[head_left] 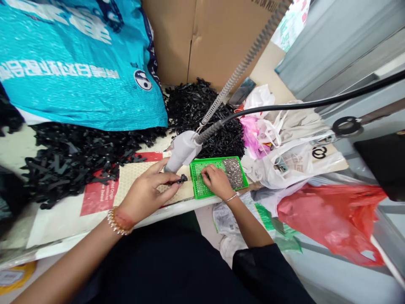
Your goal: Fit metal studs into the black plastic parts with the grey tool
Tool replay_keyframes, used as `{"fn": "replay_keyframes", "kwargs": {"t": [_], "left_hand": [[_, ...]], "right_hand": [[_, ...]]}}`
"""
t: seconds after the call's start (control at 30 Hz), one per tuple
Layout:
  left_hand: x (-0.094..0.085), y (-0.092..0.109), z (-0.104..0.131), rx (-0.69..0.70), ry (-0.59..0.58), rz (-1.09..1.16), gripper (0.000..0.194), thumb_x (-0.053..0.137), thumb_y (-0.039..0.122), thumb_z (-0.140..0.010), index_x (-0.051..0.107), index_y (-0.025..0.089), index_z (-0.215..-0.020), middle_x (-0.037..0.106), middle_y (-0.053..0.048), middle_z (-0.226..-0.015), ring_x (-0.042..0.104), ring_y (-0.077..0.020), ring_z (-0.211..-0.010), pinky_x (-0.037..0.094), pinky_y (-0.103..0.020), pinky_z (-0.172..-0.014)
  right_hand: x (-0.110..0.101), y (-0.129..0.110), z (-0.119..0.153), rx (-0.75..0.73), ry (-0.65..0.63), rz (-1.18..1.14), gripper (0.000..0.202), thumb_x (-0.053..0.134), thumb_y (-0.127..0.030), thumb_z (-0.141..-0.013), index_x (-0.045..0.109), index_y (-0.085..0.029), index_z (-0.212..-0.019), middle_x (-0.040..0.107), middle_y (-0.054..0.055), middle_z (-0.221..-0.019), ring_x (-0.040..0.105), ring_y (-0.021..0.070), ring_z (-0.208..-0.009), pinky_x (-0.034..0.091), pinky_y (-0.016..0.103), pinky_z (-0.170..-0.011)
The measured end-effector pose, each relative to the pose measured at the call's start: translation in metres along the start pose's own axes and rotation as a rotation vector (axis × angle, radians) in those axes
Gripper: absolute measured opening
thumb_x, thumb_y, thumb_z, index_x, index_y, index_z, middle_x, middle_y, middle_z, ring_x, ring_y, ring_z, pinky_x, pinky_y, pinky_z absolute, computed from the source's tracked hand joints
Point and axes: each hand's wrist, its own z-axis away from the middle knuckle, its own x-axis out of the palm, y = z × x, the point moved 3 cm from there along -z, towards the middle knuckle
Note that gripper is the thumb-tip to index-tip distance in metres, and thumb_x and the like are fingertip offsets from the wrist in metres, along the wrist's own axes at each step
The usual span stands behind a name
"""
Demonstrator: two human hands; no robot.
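Observation:
My left hand (150, 190) pinches a small black plastic part (181, 179) between thumb and finger. Just above it hangs a grey electric screwdriver (182, 152) on a coiled spring and a black cable; its tip is hidden behind the fingers. My right hand (217, 180) reaches over a green perforated tray (200, 195), its fingers curled down at the tray's holes; what they hold, if anything, is hidden. Small metal screws (233, 172) are heaped at the tray's right end. A beige textured mat (133, 177) lies beneath the left hand.
Piles of black parts (76, 156) lie at the left and behind the screwdriver. A blue bag (95, 76) rests on the left pile. Behind stands a cardboard box (215, 42). White plastic bags (291, 160) and a red bag (332, 219) are at the right.

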Motion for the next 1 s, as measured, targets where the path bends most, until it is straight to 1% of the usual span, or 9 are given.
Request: {"fn": "replay_keyframes", "kwargs": {"t": [0.13,0.23,0.37,0.47,0.53,0.6,0.7,0.77,1.0], "left_hand": [[-0.002,0.003,-0.003,0.026,-0.001,0.028,0.014,0.065,0.025,-0.090,0.076,0.018,-0.094,0.068,-0.010,-0.113,0.070,-0.0225,-0.098,0.060,-0.033,-0.086],[-0.003,0.004,-0.004,0.030,-0.013,0.019,0.014,0.064,0.025,-0.091,0.076,0.018,-0.095,0.068,-0.010,-0.115,0.070,-0.0209,-0.096,0.060,-0.031,-0.085],[-0.003,0.002,0.000,0.018,-0.021,0.007,0.015,0.064,0.027,-0.091,0.076,0.018,-0.095,0.067,-0.010,-0.119,0.070,-0.0212,-0.098,0.059,-0.032,-0.088],[-0.004,0.000,0.001,0.000,-0.023,0.000,0.017,0.064,0.029,-0.091,0.077,0.019,-0.094,0.068,-0.010,-0.120,0.070,-0.0219,-0.098,0.059,-0.034,-0.090],[-0.005,0.000,0.001,-0.011,-0.025,-0.005,0.017,0.064,0.029,-0.091,0.077,0.019,-0.094,0.068,-0.010,-0.119,0.070,-0.0218,-0.096,0.060,-0.034,-0.089],[-0.005,0.000,0.000,-0.011,-0.026,-0.005,0.017,0.063,0.029,-0.091,0.076,0.019,-0.094,0.068,-0.010,-0.118,0.071,-0.0213,-0.095,0.060,-0.033,-0.088],[-0.005,0.002,-0.001,-0.001,-0.018,0.002,0.016,0.064,0.028,-0.091,0.076,0.019,-0.094,0.068,-0.010,-0.118,0.070,-0.0213,-0.097,0.059,-0.032,-0.089],[-0.005,0.002,-0.001,0.005,-0.017,0.010,0.015,0.064,0.027,-0.091,0.076,0.019,-0.093,0.068,-0.010,-0.119,0.070,-0.0216,-0.099,0.059,-0.032,-0.089],[-0.004,0.001,-0.002,-0.006,-0.038,0.015,0.015,0.064,0.028,-0.090,0.077,0.021,-0.093,0.069,-0.010,-0.119,0.071,-0.0229,-0.097,0.060,-0.035,-0.089]], "right_hand": [[0.000,-0.002,-0.001,0.006,-0.010,0.037,0.013,0.052,-0.023,-0.099,0.063,-0.019,-0.104,0.068,0.006,-0.107,0.064,0.0208,-0.099,0.041,0.032,-0.082],[0.001,-0.002,-0.001,-0.004,-0.010,0.033,0.014,0.051,-0.024,-0.099,0.064,-0.019,-0.104,0.068,0.006,-0.107,0.064,0.0211,-0.098,0.042,0.032,-0.082],[-0.001,0.004,0.001,-0.022,0.026,-0.080,0.016,0.052,-0.022,-0.098,0.066,-0.019,-0.106,0.069,0.006,-0.107,0.065,0.0192,-0.095,0.045,0.030,-0.081],[-0.003,0.006,0.001,-0.042,0.039,-0.155,0.022,0.053,-0.023,-0.098,0.065,-0.020,-0.116,0.068,0.006,-0.109,0.065,0.0172,-0.092,0.047,0.030,-0.082],[-0.003,0.005,0.000,-0.081,0.023,-0.143,0.027,0.053,-0.025,-0.099,0.065,-0.023,-0.123,0.068,0.006,-0.111,0.065,0.0173,-0.096,0.047,0.030,-0.085],[-0.004,0.002,0.000,-0.112,0.002,-0.087,0.028,0.051,-0.028,-0.100,0.066,-0.026,-0.124,0.068,0.006,-0.112,0.065,0.0180,-0.101,0.047,0.030,-0.088],[-0.004,0.003,0.001,-0.115,-0.021,0.000,0.028,0.050,-0.031,-0.101,0.070,-0.027,-0.120,0.068,0.006,-0.112,0.066,0.0181,-0.099,0.047,0.030,-0.086],[-0.005,0.005,0.004,-0.109,-0.027,0.036,0.030,0.049,-0.031,-0.102,0.070,-0.027,-0.122,0.068,0.006,-0.113,0.066,0.0178,-0.096,0.048,0.029,-0.084],[-0.006,0.017,0.011,-0.089,0.009,-0.038,0.031,0.049,-0.031,-0.101,0.067,-0.023,-0.125,0.069,0.007,-0.118,0.067,0.0186,-0.103,0.050,0.029,-0.089]]}}
